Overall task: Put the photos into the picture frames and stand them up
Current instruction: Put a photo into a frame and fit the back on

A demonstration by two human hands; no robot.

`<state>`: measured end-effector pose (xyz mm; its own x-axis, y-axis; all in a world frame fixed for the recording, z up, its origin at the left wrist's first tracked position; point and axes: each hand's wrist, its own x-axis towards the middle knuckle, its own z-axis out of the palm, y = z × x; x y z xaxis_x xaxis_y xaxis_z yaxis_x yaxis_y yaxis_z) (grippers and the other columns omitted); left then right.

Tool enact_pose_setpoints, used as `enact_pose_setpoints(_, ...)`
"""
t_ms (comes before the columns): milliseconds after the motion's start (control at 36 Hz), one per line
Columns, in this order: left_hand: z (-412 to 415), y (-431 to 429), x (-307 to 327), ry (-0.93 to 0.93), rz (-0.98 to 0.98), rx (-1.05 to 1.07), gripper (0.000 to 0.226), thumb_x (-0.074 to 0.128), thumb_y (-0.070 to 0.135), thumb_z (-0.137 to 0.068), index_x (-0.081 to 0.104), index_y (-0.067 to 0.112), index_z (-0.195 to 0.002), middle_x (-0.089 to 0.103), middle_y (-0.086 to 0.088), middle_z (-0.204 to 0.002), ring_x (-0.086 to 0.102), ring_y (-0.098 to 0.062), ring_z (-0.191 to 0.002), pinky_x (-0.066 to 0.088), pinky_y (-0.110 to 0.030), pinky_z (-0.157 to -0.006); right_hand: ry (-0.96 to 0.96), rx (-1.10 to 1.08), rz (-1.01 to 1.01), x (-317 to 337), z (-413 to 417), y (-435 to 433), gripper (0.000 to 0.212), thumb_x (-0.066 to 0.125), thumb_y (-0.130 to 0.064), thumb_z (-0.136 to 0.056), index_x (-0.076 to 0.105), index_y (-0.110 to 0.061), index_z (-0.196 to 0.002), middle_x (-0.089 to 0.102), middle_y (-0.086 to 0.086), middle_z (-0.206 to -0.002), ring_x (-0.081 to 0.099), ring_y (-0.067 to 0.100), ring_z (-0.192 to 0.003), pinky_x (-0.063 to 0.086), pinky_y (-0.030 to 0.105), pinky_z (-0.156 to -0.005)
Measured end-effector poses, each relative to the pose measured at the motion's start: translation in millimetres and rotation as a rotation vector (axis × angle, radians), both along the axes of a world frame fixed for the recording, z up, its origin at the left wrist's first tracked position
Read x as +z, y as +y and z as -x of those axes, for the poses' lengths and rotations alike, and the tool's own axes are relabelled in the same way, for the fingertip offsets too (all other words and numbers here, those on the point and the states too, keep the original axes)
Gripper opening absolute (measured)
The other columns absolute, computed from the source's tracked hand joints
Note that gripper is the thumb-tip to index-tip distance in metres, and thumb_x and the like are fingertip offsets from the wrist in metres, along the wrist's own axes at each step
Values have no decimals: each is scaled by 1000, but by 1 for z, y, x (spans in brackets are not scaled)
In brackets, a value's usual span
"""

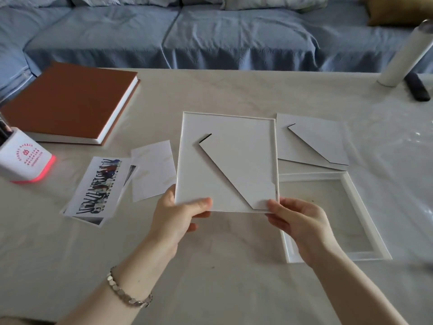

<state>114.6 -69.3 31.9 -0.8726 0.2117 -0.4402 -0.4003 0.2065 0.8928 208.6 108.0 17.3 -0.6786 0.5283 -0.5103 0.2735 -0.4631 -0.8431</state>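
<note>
1. Gripping the near corners, left hand (178, 221) and right hand (300, 221) pinch a white picture frame (222, 165) — back up, above the counter (234, 277).
2. Beside it lies an empty frame (311, 176); photos (98, 186) lie left.
3. Farther — a loose backing board (311, 141).

Legible text: none. Two items carry print, details below.

1. Holder (23, 158), white w/ red glowing base, far left of surface. Red print on the side facing the cam: one arched line of caps at top, a small square emblem below it, then a few short lines of smaller chars. Print too small and blurred; no word or brand can be read.

2. Photo print (98, 186), flat on surface, right of holder. Large black stylised lettering runs along its long side, next to a row of figures, turned sideways to cam. Individual letters cannot be made out.
</note>
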Motion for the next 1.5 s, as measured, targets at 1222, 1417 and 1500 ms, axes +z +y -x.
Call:
enact_pose_setpoints(1222,40,-7,18,-23,-242,-122,18,45,16,-94,63,12,-93,69,-3,-79,66,-12,-64,55,-24,-57,89,177,-32,7,5,29,25,53,-13,-89,59,-5,-112,66,13,-85,64,23,-71,57,26,-63)
enact_pose_setpoints(1417,52,-10,7,93,-78,-53,18,45,22,-95,60,11,-94,67,-1,-76,64,-4,-56,52,-16,-50,100,95,73,3,16,15,16,49,4,-88,62,1,-97,68,12,-75,67,17,-63,55,22,-54)
enact_pose_setpoints(1500,60,-13,-5,302,167,-21,19,45,21,-96,59,10,-103,65,-5,-100,63,-8,-75,54,-21,-64,74,-44,-6,2,29,9,17,51,5,-87,63,-7,-83,66,12,-76,64,20,-65,55,20,-51)
